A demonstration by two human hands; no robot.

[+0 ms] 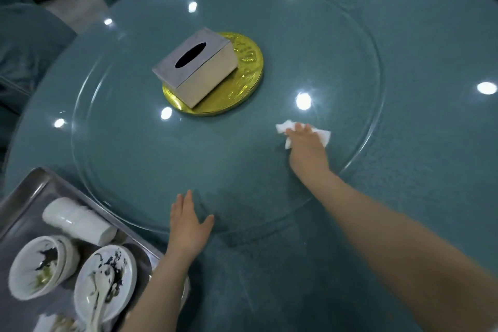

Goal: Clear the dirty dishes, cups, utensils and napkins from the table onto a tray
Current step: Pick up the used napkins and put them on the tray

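**Napkin under right hand on glass turntable; tray loaded at near left**

A crumpled white napkin lies on the glass turntable, toward its right side. The right hand rests on top of it, the arm reaching in from the lower right. The fingers lie over the napkin; whether they are curled round it or merely pressing flat cannot be told.

The left hand lies flat at the near rim of the turntable, fingers straight and together, thumb spread, holding nothing.

At the near left, a metal tray sits on the teal tabletop. It carries a white cup lying on its side, a soiled bowl, and a second soiled bowl with a white spoon in it.

At the turntable's centre, a silver tissue box stands on a gold disc, well apart from both hands.
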